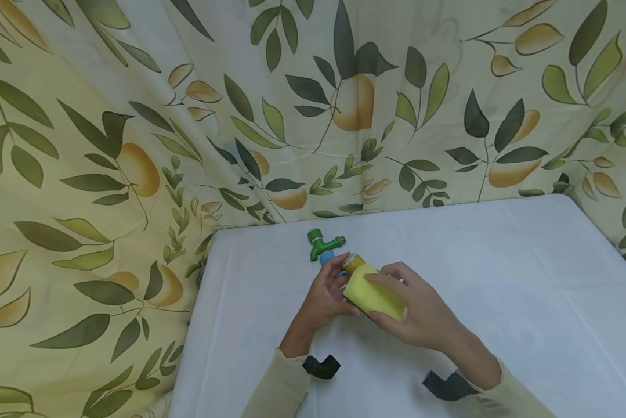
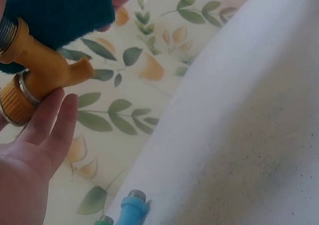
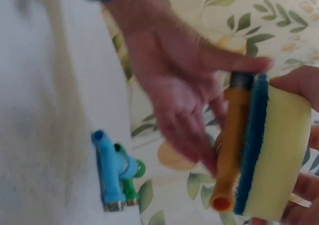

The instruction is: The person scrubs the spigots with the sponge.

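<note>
My left hand (image 1: 318,299) holds an orange-yellow plastic tap (image 2: 50,68) with a threaded metal end, gripping it between thumb and fingers. A yellow sponge (image 1: 373,295) is in my right hand (image 1: 424,310), pinched between thumb and fingers. In the right wrist view the sponge's dark teal scouring side (image 3: 253,145) lies along the tap's body. Both hands are raised over the table, and the sponge covers most of the tap in the head view.
Beyond my left hand, a green tap (image 1: 323,246) and a blue tap (image 3: 110,172) lie close together on the white table (image 1: 500,278). A leaf-and-fruit patterned curtain (image 1: 313,133) hangs behind and to the left. Black wrist mounts (image 1: 321,367) sit at both cuffs.
</note>
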Demonstrator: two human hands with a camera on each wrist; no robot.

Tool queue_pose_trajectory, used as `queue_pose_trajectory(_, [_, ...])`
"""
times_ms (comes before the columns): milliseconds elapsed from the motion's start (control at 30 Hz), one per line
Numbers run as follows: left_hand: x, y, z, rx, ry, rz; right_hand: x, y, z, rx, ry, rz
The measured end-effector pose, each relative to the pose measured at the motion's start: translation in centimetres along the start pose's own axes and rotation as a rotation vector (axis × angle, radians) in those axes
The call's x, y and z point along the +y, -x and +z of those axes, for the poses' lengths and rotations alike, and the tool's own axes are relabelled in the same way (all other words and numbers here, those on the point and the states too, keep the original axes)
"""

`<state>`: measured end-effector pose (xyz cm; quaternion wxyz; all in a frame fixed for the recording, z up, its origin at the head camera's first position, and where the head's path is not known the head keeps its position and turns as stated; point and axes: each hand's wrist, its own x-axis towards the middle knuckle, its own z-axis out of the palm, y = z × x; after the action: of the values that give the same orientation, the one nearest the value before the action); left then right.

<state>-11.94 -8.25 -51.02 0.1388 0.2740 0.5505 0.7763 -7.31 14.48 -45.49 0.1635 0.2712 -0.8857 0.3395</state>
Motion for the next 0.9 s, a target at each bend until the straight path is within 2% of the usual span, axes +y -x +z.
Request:
queue_pose_trajectory(233, [0.3,0.0,0.0,-0.004,-0.001,0.017,0.4,-0.1,0.0,0.032,0.019,-0.045])
queue_pose_trajectory(400, [0.2,0.0,0.0,-0.038,0.025,0.026,0.8,-0.1,-0.1,0.077,0.103,0.028])
queue_pose_trajectory(667, [0.3,0.0,0.0,-0.071,0.032,0.046,1.2,-0.2,-0.1,0.078,0.074,0.094])
queue_pose_trajectory(900, [0.5,0.0,0.1,-0.121,-0.008,0.019,1.3,-0.4,-0.2,0.062,0.067,0.103])
